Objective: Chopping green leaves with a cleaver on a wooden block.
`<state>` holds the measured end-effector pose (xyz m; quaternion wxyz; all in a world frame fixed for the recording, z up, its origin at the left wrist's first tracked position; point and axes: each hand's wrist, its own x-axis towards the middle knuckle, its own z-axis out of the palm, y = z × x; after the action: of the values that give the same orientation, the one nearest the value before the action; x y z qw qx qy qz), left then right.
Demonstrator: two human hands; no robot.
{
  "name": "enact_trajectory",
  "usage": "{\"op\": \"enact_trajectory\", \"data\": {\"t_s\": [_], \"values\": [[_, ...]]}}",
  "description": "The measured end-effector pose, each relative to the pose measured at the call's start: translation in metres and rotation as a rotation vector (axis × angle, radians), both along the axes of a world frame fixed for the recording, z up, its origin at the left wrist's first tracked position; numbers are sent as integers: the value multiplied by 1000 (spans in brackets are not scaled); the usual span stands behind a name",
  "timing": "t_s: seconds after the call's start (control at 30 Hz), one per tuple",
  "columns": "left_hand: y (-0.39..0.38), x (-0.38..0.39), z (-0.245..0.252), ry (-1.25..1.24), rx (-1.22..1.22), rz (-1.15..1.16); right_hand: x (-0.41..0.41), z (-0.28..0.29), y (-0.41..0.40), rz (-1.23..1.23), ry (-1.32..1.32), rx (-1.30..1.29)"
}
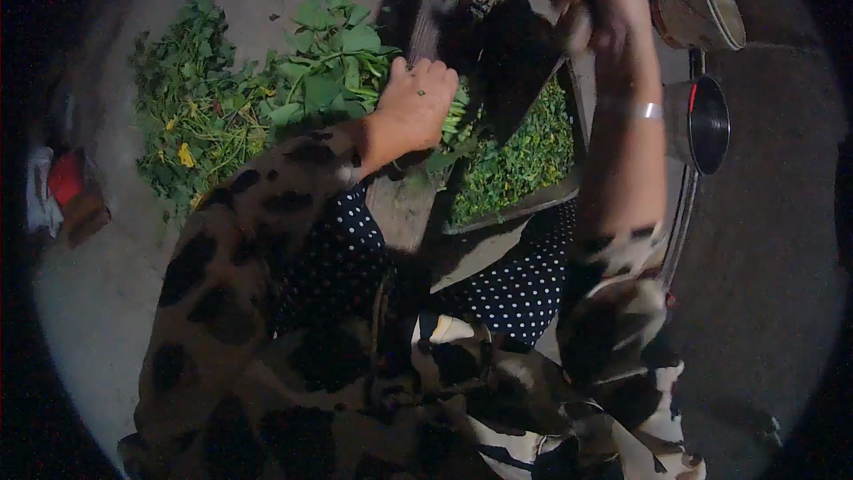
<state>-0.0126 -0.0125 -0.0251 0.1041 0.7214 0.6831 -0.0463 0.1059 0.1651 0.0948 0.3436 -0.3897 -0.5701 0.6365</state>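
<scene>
My left hand (420, 103) presses down around a bunch of leafy green stems (343, 57), their cut ends showing past my knuckles over the wooden plank (403, 210). Raised to the right is my right hand (606, 10), blurred by motion, its fingers curled around the handle of what looks like a broad dark knife (516, 67). Shadow hides much of its blade, so its outline is unclear. Finely chopped greens with yellow bits (520, 153) fill a shallow tray (526, 207) at the plank's right side.
A heap of loose greens with yellow flowers (200, 107) lies on the floor at left. To the right, a pale bucket (700, 10) lies tipped near a metal vessel (696, 123). Red and white items (66, 180) are at the far left. The plank runs between my legs.
</scene>
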Motion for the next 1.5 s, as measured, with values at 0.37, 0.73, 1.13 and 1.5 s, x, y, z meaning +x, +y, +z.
{"op": "enact_trajectory", "data": {"t_s": [0.37, 0.73, 1.13, 1.5], "values": [[3, -9, -28, -195, 189, 128, 17, -49, -110, -194, 27, 69], [40, 4, 12, -29, -232, 41, -4, 28, -5, -111, -23, -13], [14, 15, 1, -13, 43, 3, -2, 20, 24, -61, 138, -163], [15, -5, -25, 12, 75, 86, 16, -78, -160, -102, -68, 262]]}}
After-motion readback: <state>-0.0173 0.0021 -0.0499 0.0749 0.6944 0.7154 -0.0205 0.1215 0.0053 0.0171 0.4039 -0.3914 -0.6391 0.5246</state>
